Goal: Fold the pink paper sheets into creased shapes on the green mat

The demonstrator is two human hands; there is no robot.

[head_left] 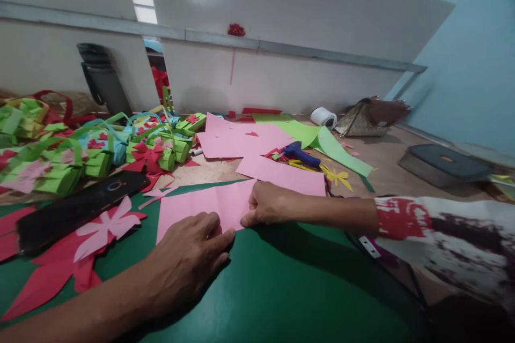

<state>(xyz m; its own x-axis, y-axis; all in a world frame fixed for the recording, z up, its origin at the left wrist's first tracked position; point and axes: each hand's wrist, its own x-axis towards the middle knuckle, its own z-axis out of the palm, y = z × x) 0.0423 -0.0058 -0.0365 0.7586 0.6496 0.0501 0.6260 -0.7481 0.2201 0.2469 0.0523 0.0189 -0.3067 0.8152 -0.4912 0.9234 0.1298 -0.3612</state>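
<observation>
A brown table [388, 171] has a green mat [289, 284] on its near side. Pink paper [201, 203] and a big red flower [44, 284] lie on the mat. Little paper bags [66, 179] sit far left, a grey box [446, 163] right.

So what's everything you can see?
Creased paper sheet: 1, pink, front centre
Flat paper sheets: at least 2, pink, behind it
Paper pieces: some, light green, back centre
Handled paper baskets: many, mostly green, left
Petalled paper flowers: several, pink or red, left
Thin paper flower: 1, yellow, centre right
Rectangular phone: 1, black, left
Tall bottle: 1, dark grey, back left
Glue gun: 1, blue, centre right
Roll: 1, white, back right
Bag: 1, brown-beige, back right
Flat lidded box: 1, dark grey, right
Bow: 1, red, upper centre
Wall panels: at least 2, white, back
Smooth tabletop: 1, green, front
Left hand: 1, bare, on creased sheet
Right hand: 1, bare, gripping its right end
</observation>
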